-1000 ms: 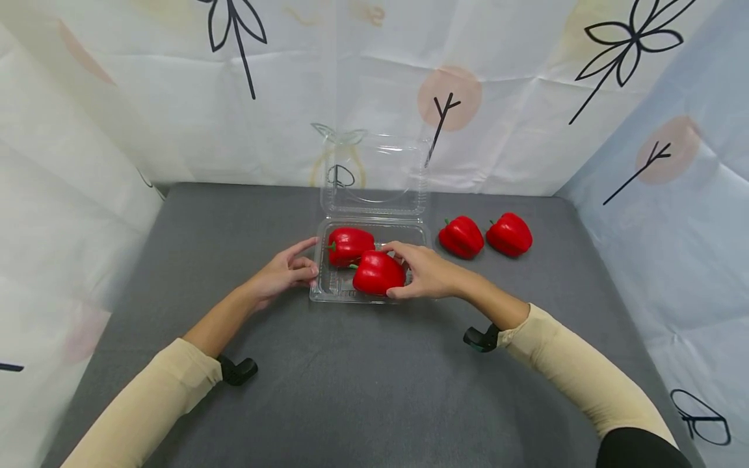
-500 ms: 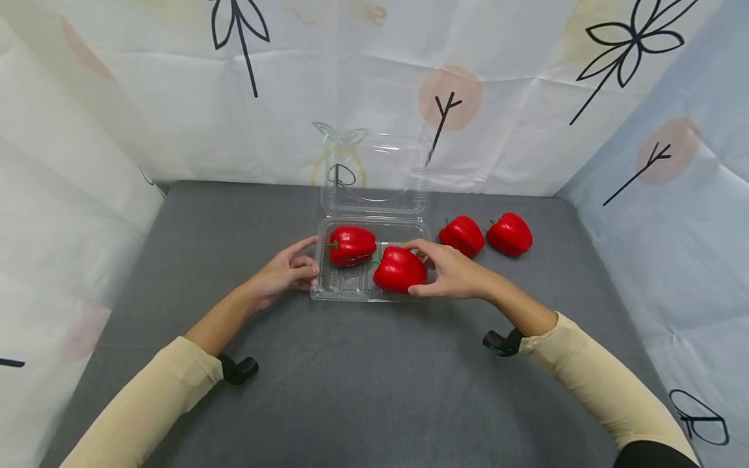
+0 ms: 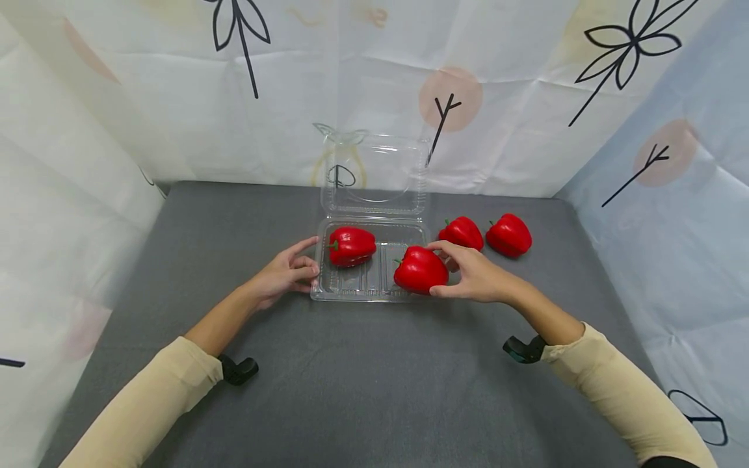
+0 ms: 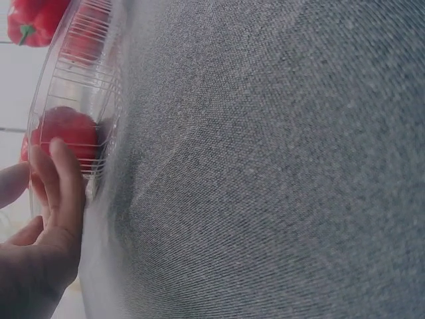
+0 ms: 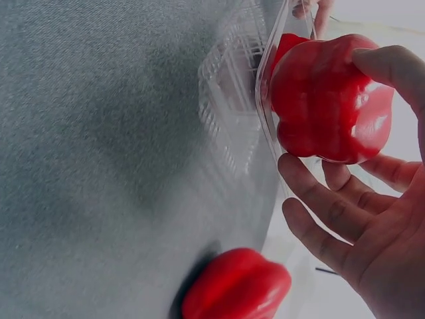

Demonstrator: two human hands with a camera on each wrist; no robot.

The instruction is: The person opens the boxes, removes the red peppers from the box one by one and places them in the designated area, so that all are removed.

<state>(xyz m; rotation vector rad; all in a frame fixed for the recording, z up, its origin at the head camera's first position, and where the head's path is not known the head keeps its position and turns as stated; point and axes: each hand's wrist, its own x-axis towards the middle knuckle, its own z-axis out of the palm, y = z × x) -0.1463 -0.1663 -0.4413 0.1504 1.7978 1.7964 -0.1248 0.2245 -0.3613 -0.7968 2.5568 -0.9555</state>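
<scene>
A clear plastic clamshell container (image 3: 345, 296) lies on the grey table, its lid (image 3: 374, 170) standing up at the back. In its back left part one red bell pepper (image 3: 352, 247) lies on its side. Over the container's right end, my right hand (image 3: 476, 276) grips a second red bell pepper (image 3: 420, 270) from its right side, thumb nearest me. The right wrist view shows this held pepper (image 5: 332, 100) above the rim. My left hand (image 3: 287, 273) holds the container's left edge, with fingers against the outer wall in the left wrist view.
Two more red bell peppers, a nearer one (image 3: 462, 234) and a farther right one (image 3: 509, 235), lie on the table (image 3: 351, 377) right of the container. A printed cloth (image 3: 515, 130) hangs behind the table and along both sides.
My right hand has moved right with its bell pepper, from beside the other pepper to the container's right end. The left hand has stayed at the left edge.
</scene>
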